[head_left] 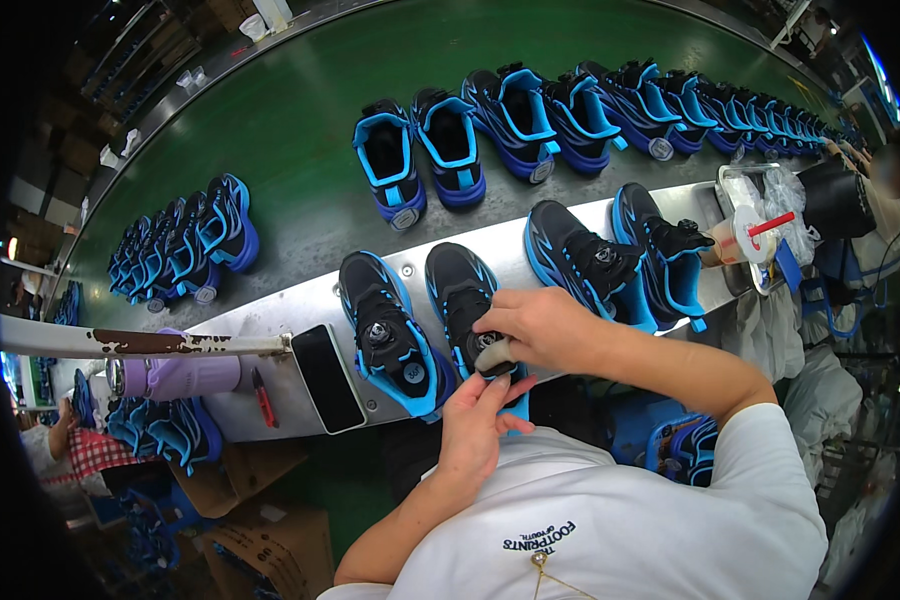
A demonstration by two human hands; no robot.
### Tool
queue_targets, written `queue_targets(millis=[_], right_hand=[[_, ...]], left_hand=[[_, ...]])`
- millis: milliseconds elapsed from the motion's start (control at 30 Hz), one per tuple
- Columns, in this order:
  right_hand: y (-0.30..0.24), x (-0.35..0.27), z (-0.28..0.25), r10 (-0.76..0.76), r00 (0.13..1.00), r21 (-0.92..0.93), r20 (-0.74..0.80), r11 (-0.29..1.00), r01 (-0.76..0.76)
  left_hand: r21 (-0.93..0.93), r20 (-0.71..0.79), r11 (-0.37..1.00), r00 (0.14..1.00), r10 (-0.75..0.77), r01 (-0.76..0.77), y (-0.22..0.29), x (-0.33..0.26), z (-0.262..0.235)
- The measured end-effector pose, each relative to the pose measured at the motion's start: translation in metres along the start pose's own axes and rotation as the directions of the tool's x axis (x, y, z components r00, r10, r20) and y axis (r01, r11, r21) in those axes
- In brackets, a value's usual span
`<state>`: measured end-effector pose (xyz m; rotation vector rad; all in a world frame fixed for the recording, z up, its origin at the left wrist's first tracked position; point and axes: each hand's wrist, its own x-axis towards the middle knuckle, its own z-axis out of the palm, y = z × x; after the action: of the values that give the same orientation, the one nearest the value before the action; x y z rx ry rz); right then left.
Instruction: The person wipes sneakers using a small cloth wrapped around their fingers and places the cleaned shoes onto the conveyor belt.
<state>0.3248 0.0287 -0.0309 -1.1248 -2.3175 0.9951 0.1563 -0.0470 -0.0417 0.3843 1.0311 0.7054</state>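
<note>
A black sneaker [457,275] with bright blue trim lies toe-away on the metal ledge in front of me. My right hand [545,325] bends over its tongue near the round dial, fingers curled in; a pale covering wraps one fingertip. From below, my left hand [472,425] pinches the tongue's top edge at the shoe's opening. Fingers hide much of that opening. Close on the left rests a matching sneaker [375,290], its dial and a round sticker showing. Another pair, a left sneaker [575,250] and a right sneaker [652,225], sits beyond my right hand.
Several finished-looking sneakers [450,135] line the green conveyor belt [300,90], with another group [185,235] at left. A phone [327,378], red marker [264,398], purple bottle [192,375] and chipped white bar [150,343] are left; a drink cup [740,240] stands right.
</note>
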Motion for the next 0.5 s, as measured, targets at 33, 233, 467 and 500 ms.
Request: queue_targets(millis=[33,233,467,500], right_hand=[[-0.005,0.0,0.001,0.13,0.991,-0.127,0.016,0.984,-0.127],[0.012,0.0,-0.008,-0.124,0.992,0.133,0.001,0.984,0.123],[0.011,0.0,-0.011,-0.074,0.997,0.118,-0.033,0.99,0.078],[0.013,0.001,-0.011,-0.084,0.996,0.129,-0.002,0.988,0.083]], left_hand=[[-0.011,-0.01,1.0,1.0,-0.009,0.009,0.0,0.0,-0.001],[-0.047,0.007,0.999,1.0,-0.016,0.016,0.001,0.0,0.003],[-0.013,0.024,1.0,1.0,0.003,-0.003,0.001,0.001,0.002],[-0.001,0.012,1.0,1.0,-0.003,0.003,0.002,0.001,0.004]])
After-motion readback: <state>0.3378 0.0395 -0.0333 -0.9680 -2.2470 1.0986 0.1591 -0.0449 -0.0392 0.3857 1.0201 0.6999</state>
